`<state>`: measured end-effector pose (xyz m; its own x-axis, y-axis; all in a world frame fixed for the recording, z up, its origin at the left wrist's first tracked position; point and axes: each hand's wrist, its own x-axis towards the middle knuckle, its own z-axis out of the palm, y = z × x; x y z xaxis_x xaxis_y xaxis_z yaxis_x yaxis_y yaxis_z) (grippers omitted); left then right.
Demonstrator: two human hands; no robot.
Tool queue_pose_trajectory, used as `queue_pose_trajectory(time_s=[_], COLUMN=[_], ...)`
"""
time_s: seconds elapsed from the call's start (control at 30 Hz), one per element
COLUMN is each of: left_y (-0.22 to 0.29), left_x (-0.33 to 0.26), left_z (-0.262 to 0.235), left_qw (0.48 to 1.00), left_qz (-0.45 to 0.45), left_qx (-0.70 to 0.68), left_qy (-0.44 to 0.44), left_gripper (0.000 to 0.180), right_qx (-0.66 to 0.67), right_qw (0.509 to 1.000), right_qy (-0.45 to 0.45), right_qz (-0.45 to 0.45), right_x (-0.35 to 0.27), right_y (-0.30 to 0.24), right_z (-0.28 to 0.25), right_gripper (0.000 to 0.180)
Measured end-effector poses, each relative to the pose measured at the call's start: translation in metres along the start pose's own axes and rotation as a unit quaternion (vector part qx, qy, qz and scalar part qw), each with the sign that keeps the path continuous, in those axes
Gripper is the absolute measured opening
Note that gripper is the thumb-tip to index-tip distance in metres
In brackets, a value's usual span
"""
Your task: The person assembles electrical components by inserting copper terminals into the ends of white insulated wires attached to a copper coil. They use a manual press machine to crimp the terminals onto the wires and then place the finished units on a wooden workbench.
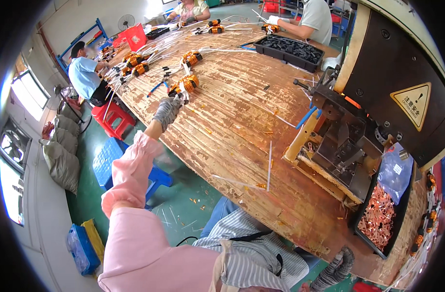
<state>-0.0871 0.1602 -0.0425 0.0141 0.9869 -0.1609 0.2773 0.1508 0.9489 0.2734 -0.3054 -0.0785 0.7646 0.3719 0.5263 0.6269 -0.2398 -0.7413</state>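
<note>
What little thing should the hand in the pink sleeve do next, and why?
Maybe gently draw the copper coil by the left hand toward the body: that arm is stretched out over the table, though I can't tell whether the hand grips. The right hand is apart, by the near edge.

Coils [185,85] on table [232,129], press [378,73] right, likely more coils [432,215] beyond

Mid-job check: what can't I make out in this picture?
Head view, left hand: too small to tell whether its grip closes on the copper-coloured coil.
Head view, right hand: its angle hides the palm and anything held there.
Head view, copper pieces: the plastic bag hides any beneath it.
Head view, far-right coils: blurred near the lens rim.
</note>
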Motion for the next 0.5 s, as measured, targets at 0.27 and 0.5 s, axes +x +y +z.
queue_pose_trajectory(time_s=[0.27, 0.5], left_y=[-0.032, -0.017], left_x=[-0.137, -0.139], left_z=[-0.005, -0.084], left_qw=[0.859, 0.616], left_qz=[0.216, 0.231], left_qx=[0.438, 0.753], left_qy=[-0.156, 0.016], left_gripper=[0.035, 0.043], right_qx=[-0.005, 0.002], right_qw=[0.998, 0.995], right_qy=[-0.068, -0.086], right_qz=[-0.006, -0.04], right_x=[-0.018, -0.014], right_y=[0.025, 0.014], right_z=[-0.009, 0.014], right_gripper=[0.018, 0.01])
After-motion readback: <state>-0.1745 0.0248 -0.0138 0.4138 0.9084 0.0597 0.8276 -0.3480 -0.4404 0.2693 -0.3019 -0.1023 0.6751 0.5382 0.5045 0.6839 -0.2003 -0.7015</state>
